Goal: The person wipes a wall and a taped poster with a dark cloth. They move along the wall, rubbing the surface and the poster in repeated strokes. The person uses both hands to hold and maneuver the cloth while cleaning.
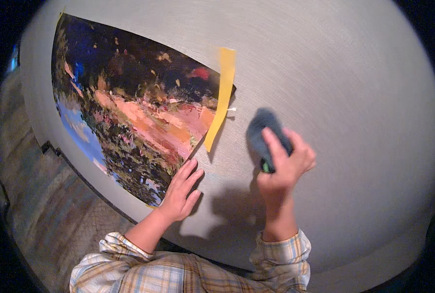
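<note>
A colourful painted or printed landscape sheet (140, 113) lies on a pale grey surface (349, 146). Its right end sits partly under a strip of yellow tape (225, 88), whose lower end sticks out past the sheet. My left hand (181, 194) rests flat at the sheet's lower right edge, fingers spread, gripping nothing. To the right, my right hand (287, 157) holds a bunched blue-grey cloth (263, 128) against or just above the surface; which one cannot be told. A bit of green shows under the cloth near my thumb.
A small white piece (232, 109) stands out beside the tape. Small yellow tape bits show at the sheet's upper left and lower corners. The surface's dark edge runs along the lower left, with a patterned carpet (56, 205) beyond it. My plaid sleeves are at the bottom.
</note>
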Tool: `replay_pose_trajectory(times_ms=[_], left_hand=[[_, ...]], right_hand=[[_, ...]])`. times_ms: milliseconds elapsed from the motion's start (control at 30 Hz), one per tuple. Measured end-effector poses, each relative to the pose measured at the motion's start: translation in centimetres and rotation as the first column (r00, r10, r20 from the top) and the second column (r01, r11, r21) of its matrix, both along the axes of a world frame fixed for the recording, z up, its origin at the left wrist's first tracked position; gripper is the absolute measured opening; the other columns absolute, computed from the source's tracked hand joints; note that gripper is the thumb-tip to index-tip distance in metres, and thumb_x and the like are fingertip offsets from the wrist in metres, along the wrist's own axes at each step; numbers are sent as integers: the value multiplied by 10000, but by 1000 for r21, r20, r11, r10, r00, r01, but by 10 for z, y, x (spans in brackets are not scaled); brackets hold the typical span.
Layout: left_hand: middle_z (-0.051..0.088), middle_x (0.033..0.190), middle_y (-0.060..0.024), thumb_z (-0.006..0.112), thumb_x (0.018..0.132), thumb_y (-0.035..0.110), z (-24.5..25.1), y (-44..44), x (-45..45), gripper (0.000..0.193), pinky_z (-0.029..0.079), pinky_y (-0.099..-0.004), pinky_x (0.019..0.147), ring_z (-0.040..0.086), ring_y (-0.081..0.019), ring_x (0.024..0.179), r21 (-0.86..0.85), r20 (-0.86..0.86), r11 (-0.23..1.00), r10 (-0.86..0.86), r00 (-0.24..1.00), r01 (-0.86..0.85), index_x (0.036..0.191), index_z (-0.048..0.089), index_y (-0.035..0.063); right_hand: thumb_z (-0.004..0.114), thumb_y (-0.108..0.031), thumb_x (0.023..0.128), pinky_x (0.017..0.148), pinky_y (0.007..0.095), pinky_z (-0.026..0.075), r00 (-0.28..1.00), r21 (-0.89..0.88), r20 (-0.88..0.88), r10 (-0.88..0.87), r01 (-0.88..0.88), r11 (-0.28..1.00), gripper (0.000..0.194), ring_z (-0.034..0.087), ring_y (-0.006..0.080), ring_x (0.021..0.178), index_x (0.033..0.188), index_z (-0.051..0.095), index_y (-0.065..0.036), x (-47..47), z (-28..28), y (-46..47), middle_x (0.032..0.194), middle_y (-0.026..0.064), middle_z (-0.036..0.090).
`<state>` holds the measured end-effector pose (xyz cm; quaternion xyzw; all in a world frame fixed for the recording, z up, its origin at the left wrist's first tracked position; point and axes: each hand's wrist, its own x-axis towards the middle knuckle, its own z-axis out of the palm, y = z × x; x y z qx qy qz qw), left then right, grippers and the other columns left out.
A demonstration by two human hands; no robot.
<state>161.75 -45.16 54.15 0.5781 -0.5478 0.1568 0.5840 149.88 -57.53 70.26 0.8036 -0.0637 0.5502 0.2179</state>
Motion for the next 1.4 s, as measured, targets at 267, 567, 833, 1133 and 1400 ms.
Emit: replay_pose_trajectory(times_ms=[267,567,833,1133,1400], left_hand=[[286,1356,-261,351,910,337,-3,2,4,542,221,-407,1039,301,-369,1260,-290,-129,948,-173,976,129,1282,334,-57],[356,1328,-231,467,830,209,-4,-9,-2,466,209,-450,1039,313,-393,1247,-132,-34,988,-84,996,79,1230,425,-24],[378,1346,-135,571,758,137,-3,-30,-23,441,139,-488,1051,252,-344,1294,32,119,997,60,991,-65,1195,521,96],[374,1352,-121,554,769,144,0,-47,-42,418,87,-476,1062,213,-326,1313,13,205,997,72,976,-76,1185,532,105],[404,1336,-95,555,765,147,11,-59,-55,430,75,-460,1066,239,-299,1307,19,306,998,52,950,-61,1193,534,117]], right_hand=[[537,-101,672,789,390,339,925,84,-378,47,-17,996,413,470,248,948,1069,606,-192,23,-73,18,1115,43,510],[518,-204,740,721,377,395,587,207,-778,227,-101,973,302,496,213,970,999,596,-71,-16,-161,0,1130,41,523],[607,-225,625,815,401,301,956,-8,-291,-32,32,999,380,443,222,999,1001,654,-207,-85,-60,-45,1115,20,514],[598,-199,593,832,376,311,940,10,-338,-46,53,999,438,429,214,989,1025,647,-254,-109,-119,-47,1123,20,504],[550,-221,663,778,373,321,793,122,-609,-7,102,987,297,451,169,927,934,662,-266,-161,-163,-67,1047,-51,548]])
